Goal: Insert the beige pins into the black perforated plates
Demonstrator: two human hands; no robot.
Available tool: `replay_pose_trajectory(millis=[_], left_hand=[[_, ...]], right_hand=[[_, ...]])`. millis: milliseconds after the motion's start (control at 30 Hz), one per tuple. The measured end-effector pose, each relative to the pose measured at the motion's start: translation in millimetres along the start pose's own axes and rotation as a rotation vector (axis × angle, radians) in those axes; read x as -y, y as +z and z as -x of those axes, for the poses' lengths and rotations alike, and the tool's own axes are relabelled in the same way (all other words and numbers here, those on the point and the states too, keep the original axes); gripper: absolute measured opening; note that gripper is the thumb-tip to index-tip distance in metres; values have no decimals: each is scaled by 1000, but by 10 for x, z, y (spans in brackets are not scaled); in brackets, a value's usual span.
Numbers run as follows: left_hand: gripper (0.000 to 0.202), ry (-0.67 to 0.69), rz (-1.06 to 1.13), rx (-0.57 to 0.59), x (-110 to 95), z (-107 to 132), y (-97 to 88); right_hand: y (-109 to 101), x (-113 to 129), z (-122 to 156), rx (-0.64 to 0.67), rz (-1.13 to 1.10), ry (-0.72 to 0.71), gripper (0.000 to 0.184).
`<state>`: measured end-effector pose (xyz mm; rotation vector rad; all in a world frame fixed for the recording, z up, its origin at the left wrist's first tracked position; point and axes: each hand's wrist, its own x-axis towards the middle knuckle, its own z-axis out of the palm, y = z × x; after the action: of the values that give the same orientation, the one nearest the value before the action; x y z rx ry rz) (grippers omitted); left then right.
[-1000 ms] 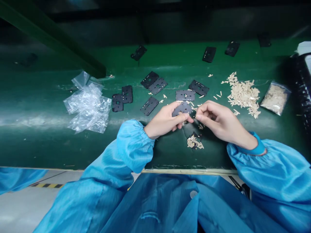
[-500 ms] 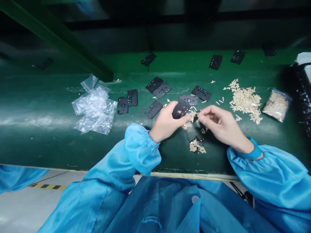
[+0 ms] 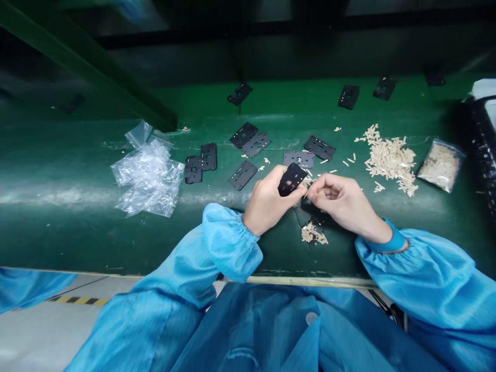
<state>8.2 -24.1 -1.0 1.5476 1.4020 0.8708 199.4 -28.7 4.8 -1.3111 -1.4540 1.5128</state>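
Overhead view: a person's two bare hands work above a glossy green conveyor belt (image 3: 77, 232), forearms in gathered light-blue sleeves (image 3: 228, 243).

Writing: any marks on the plates or the bag are too small to read.

Left hand (image 3: 267, 201): fingers curled and closed, with the thumb and fingertips gripping the lower edge of a flat black perforated plate (image 3: 291, 179).

Right hand (image 3: 341, 199): fingers bent; thumb and forefinger tips (image 3: 312, 192) pressed together in a pinch just beside the plate's lower corner. Whether they hold a sliver is too small to tell.

Held plate: raised above the belt, tilted, between the hands and nearer the left one; its rectangular cut-outs face upward.

Other plates: seven similar black perforated plates lie flat on the belt ahead of the hands, the nearest (image 3: 243, 174) to the left of the held plate, some touching in pairs.

Beige slivers: a loose heap of small beige strips (image 3: 389, 160) lies to the right, a smaller heap (image 3: 312, 234) just below the hands, with strays between.

Clear bag: a clear plastic bag of beige pieces (image 3: 440, 165) lies right of the large heap.

Plastic film: crumpled clear plastic film (image 3: 149, 178) lies at left, well apart from the hands.
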Motion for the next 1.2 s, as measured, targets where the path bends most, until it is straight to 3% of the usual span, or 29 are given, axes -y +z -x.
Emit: replay_pose_trajectory(millis=[267,400,567,700,800,967,1067,1200], left_hand=[[16,39,-77,-34,29,4,27],[18,25,7,-122,53,-100,-58],[19,-21,150,-144,68,-165,-105],[21,-24,119,-139,80,-142,-89],[22,-18,103,-149,95,-140,-85],[22,-2,69,-150,110,-156,-88],[23,-6,67,-141,115,-156,-90],[23,2,88,-118,108,-144,-80]], right_hand=[[49,-28,-2,-76,51,-30,10],[-27,6,-10,-161,166,-29,11],[-152,-3,-23,-301,602,-236,8],[-113,-57,-32,-184,860,-443,14],[8,-93,-36,-141,1068,-468,22],[181,-110,-79,-224,1358,-458,30],[167,-87,-113,-282,1253,-458,26],[50,-8,-129,-363,681,-340,15]])
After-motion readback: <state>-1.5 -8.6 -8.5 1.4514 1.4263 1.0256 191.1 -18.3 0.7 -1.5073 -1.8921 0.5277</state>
